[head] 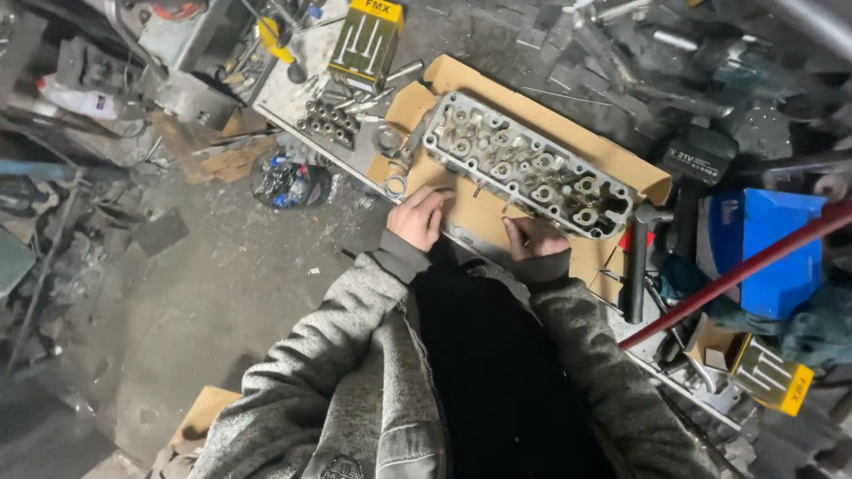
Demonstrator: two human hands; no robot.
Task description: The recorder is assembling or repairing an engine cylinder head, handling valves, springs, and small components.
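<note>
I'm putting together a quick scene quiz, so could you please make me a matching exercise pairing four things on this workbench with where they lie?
Things:
1. Cylinder head
2. Yellow and black box
3. Blue vise
4. Left hand

Places:
A. Far right of the bench, behind a red bar
B. On the cardboard sheet, beside a metal ring
C. Middle of the cardboard, just beyond both hands
D. Standing at the far end of the bench

Pairs: 1-C, 2-D, 3-A, 4-B
</note>
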